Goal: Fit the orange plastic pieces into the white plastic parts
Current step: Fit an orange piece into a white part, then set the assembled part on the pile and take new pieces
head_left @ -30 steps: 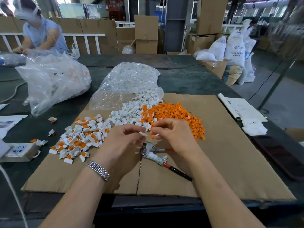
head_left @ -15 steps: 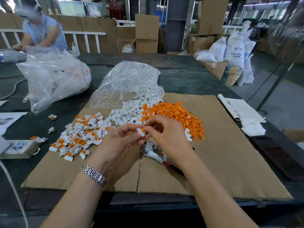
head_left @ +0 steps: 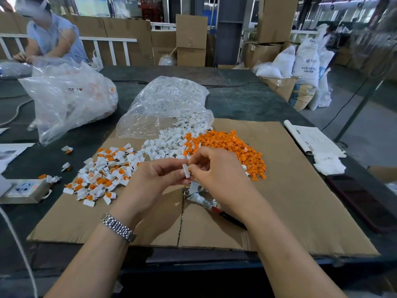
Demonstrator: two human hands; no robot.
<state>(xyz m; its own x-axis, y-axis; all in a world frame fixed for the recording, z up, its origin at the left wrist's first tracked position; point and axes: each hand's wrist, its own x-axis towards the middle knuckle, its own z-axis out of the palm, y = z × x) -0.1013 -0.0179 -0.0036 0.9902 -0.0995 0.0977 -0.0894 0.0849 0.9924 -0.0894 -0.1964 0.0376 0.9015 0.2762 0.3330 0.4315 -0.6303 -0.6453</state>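
Left hand (head_left: 150, 181) and right hand (head_left: 217, 173) at frame centre, fingertips pinched together on one white part (head_left: 186, 170), orange pieces (head_left: 232, 147) heaped just behind, fitted parts (head_left: 103, 173) scattered centre-left on cardboard (head_left: 300, 201).

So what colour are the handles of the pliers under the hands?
Red and black handles, seen in the head view.

orange pieces (head_left: 227, 147), white parts (head_left: 169, 145), brown cardboard (head_left: 300, 201), silver watch (head_left: 118, 227)
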